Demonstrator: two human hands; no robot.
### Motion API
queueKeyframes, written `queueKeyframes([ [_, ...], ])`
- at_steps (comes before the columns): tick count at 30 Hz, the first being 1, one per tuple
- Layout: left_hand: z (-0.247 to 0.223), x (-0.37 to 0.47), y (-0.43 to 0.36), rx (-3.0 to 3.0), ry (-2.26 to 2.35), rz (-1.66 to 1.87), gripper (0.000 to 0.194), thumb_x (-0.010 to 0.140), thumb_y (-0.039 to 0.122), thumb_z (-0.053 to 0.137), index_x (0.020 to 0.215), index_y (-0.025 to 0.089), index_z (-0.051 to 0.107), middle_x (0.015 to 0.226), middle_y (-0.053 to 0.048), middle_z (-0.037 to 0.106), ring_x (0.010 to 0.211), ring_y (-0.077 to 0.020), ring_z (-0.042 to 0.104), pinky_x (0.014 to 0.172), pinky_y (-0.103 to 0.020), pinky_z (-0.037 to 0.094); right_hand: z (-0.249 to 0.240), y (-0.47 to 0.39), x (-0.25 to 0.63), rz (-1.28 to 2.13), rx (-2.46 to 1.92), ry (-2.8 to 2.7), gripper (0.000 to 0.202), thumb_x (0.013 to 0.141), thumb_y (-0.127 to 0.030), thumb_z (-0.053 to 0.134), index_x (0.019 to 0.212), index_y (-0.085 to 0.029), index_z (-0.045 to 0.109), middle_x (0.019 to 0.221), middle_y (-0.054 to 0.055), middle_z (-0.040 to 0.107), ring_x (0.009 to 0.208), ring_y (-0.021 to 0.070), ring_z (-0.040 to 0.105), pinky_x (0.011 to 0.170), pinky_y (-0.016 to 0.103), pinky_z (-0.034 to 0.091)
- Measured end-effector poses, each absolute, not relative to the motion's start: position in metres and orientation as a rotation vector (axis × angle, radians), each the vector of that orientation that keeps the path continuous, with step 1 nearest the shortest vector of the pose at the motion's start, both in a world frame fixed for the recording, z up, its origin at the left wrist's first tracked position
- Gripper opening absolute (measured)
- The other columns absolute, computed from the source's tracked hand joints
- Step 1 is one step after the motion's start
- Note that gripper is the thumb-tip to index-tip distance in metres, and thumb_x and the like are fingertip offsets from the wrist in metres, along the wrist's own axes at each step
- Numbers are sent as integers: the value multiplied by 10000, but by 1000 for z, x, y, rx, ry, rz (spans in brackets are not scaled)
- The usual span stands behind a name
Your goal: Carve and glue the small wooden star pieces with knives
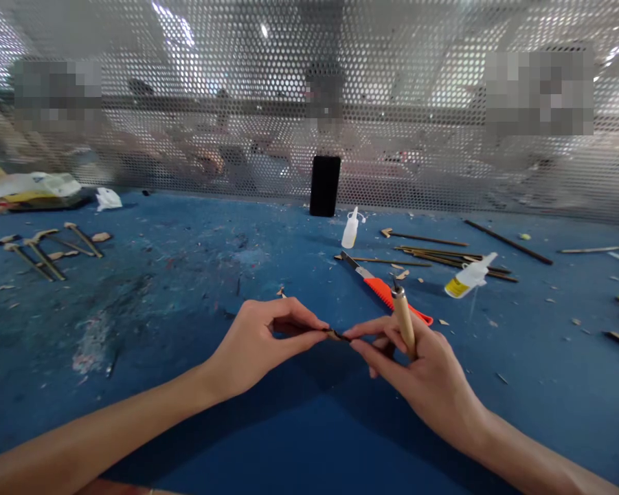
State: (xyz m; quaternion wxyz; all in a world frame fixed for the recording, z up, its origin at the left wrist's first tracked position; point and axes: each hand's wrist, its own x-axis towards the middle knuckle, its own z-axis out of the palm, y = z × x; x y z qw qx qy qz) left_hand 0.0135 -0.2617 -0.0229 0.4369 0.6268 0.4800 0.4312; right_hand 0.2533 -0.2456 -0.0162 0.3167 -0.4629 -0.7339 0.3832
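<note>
Here's the strip (334, 335), held over the counter (185, 302), long axis side to side: left hand's (257, 344) fingers pinch one end, right hand's (427, 368) the other, neither nearer. The right hand also grips a tool (404, 322), tip up, the cutter (377, 289) lying just beyond.

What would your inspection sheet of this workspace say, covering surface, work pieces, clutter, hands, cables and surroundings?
Surface: blue tabletop, stained, scattered with chips.
Work pieces: small dark-and-tan piece held between both hands; wooden-handled tool also in the right hand.
Clutter: red-handled knife, blade out; white bottle; yellow-marked bottle; thin sticks.
Hands: left hand and right hand pinch opposite ends of the piece.
Cables: nothing seen.
Surroundings: perforated screen behind; black phone-like slab standing before it.
</note>
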Motion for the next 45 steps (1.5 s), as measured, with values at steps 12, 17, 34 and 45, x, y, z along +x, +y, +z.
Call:
queueKeyframes([
  [12, -32, 1, -244, 1516, 1267, 1115, 285, 922, 329, 721, 1197, 262, 749, 1105, -13, 777, 1010, -184, 759, 955, -306, 616, -22, -233, 256, 1170, -1033, -1644, 395, 1091, -497, 340, 819, -234, 451, 724, -42, 386, 593, 106, 357, 515, 235, 388],
  [17, -32, -1, -240, 1553, 1332, 1051, 145, 901, 297, 734, 1027, 226, 749, 1020, 0, 791, 977, -175, 759, 933, -283, 601, -28, -231, 258, 1110, -1141, -1735, 265, 1071, -502, 440, 1090, -263, 554, 757, -41, 449, 618, 107, 400, 523, 241, 382],
  [34, -38, -2, -243, 2250, 1224, 1061, 124, 933, 120, 687, 967, 214, 761, 1066, 6, 769, 979, -135, 722, 938, -244, 540, -23, -234, 260, 908, -1096, -1714, 185, 1007, -374, 621, 1164, -284, 659, 884, -12, 714, 620, 82, 602, 565, 204, 522],
  [45, -32, 1, -248, 2138, 1323, 1123, 111, 922, 210, 729, 1032, 215, 746, 999, 2, 764, 880, -140, 721, 855, -258, 574, -26, -231, 261, 825, -1142, -1623, 179, 996, -423, 630, 1018, -246, 647, 724, -31, 606, 576, 95, 555, 507, 226, 471],
])
